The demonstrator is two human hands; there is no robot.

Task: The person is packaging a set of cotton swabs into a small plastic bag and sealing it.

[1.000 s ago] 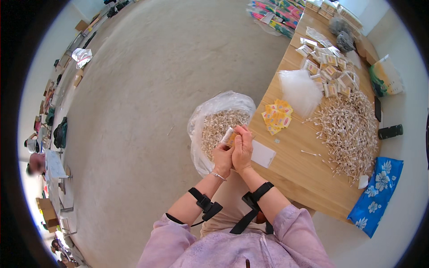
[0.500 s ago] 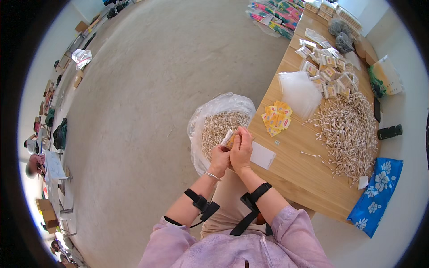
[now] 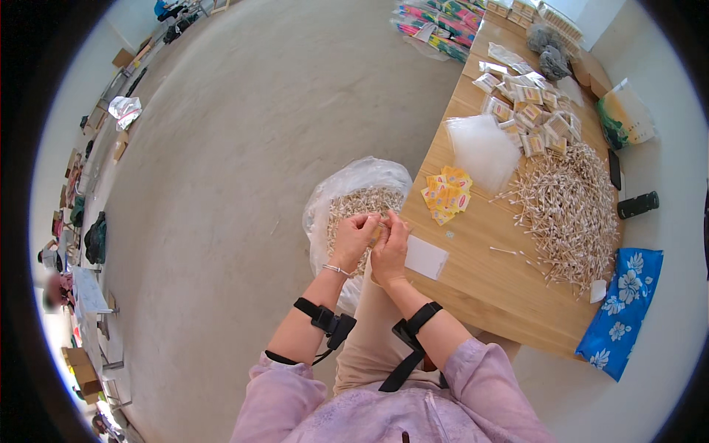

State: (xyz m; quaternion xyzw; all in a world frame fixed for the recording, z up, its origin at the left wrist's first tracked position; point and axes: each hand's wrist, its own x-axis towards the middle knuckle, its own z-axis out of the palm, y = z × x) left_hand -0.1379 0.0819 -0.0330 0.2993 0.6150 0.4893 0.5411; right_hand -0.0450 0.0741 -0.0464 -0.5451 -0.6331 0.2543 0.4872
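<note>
My left hand (image 3: 354, 238) and my right hand (image 3: 391, 247) meet above an open clear plastic bag (image 3: 319, 203) full of cotton swabs (image 3: 365, 199). Between them is a small pack of cotton swabs (image 3: 377, 236) with a yellow card, mostly covered by my fingers. The right hand is closed round the pack. At its upper end the left fingers are pinched together; what they grip there is too small to make out. Just right of my right hand, a white card (image 3: 426, 258) lies at the table's edge. Yellow printed cards (image 3: 447, 193) lie scattered beyond it.
On the wooden table (image 3: 473, 295) are a stack of clear bags (image 3: 484, 155), a heap of filled swab packs (image 3: 533, 122) and a large pile of loose swabs (image 3: 572, 214). A black cylinder (image 3: 638, 205) and a blue flowered packet (image 3: 624, 310) lie along the wall side.
My left hand has shifted from the pack's lower side to its upper end, fingers now pinched. The pack is more hidden by my hands. The whole view has shifted slightly.
</note>
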